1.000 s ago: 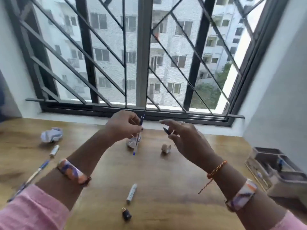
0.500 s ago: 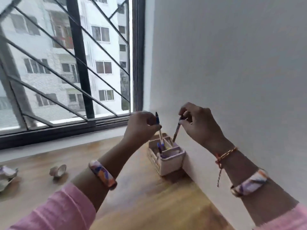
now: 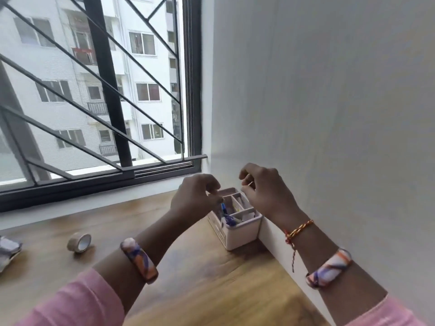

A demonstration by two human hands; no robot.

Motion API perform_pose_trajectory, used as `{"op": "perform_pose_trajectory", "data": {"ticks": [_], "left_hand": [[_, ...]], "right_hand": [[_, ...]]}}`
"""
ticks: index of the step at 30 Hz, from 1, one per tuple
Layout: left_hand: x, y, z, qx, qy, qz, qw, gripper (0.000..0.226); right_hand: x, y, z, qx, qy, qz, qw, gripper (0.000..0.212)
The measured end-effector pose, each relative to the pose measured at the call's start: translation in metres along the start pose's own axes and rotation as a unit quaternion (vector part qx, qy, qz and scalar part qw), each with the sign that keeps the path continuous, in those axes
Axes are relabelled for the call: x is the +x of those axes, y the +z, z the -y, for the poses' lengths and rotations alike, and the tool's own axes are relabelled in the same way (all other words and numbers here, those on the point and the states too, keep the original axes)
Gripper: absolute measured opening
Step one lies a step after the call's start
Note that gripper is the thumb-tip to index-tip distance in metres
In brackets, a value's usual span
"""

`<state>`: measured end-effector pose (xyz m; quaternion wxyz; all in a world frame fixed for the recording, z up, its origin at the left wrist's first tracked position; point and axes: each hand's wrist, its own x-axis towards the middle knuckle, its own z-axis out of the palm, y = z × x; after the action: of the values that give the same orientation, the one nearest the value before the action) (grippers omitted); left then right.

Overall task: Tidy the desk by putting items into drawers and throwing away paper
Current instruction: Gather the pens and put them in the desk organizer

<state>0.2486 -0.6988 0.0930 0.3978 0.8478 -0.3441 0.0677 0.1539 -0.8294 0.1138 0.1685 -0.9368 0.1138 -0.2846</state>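
the small white plastic desk organiser point(image 3: 237, 234) with its divided compartments sits at the far right of the wooden tabletop point(image 3: 200, 278), pushed right up against the white wall point(image 3: 329, 114), and both hands are over it. the left hand point(image 3: 195, 200) is curled above the organiser's near-left side, fingers point(image 3: 215, 196) pinched narrow on the top of a thin blue pen point(image 3: 224, 206) that points down into the front-left compartment, where more blue-tipped pens stand packed together. the right hand point(image 3: 266, 191) hovers over the back compartments, its fingers bunched close, and a slim pale tip pokes out beside the thumb; what that sliver belongs to is too small to make out, so i cannot tell whether those fingers truly hold anything. other compartments show pale contents, too blurred to name. each wrist carries a marbled orange-and-purple bangle point(image 3: 138, 260), the right wrist also a red-and-yellow thread bracelet point(image 3: 299, 230), and pink sleeves point(image 3: 77, 300) fill the bottom corners. off to the left on the tabletop, well apart from the organiser, a beige roll of tape point(image 3: 78, 241) stands on its edge, and at the very left border lies a crumpled ball of white paper point(image 3: 8, 250). behind it all, the dark-framed window point(image 3: 193, 90) with slanted bars looks out on a white apartment block.
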Motion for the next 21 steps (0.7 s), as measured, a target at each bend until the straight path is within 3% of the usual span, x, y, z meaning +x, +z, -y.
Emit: {"op": "perform_pose_trajectory", "data": {"ticks": [6, 11, 16, 21], "left_hand": [[-0.042, -0.074, 0.051, 0.026, -0.04, -0.029, 0.998, 0.01], [-0.113, -0.162, 0.11, 0.066, -0.116, -0.079, 0.988, 0.011], [-0.208, -0.263, 0.176, 0.121, -0.243, -0.137, 0.953, 0.006], [-0.304, -0.349, 0.227, 0.153, -0.352, -0.205, 0.9, 0.006]], "right_hand": [[0.0, 0.036, 0.064, 0.065, -0.042, 0.035, 0.996, 0.015], [-0.009, 0.093, 0.161, 0.127, -0.112, 0.123, 0.978, 0.013], [-0.038, 0.162, 0.288, 0.179, -0.228, 0.192, 0.938, 0.013], [-0.086, 0.223, 0.41, 0.199, -0.353, 0.276, 0.872, 0.013]]}}
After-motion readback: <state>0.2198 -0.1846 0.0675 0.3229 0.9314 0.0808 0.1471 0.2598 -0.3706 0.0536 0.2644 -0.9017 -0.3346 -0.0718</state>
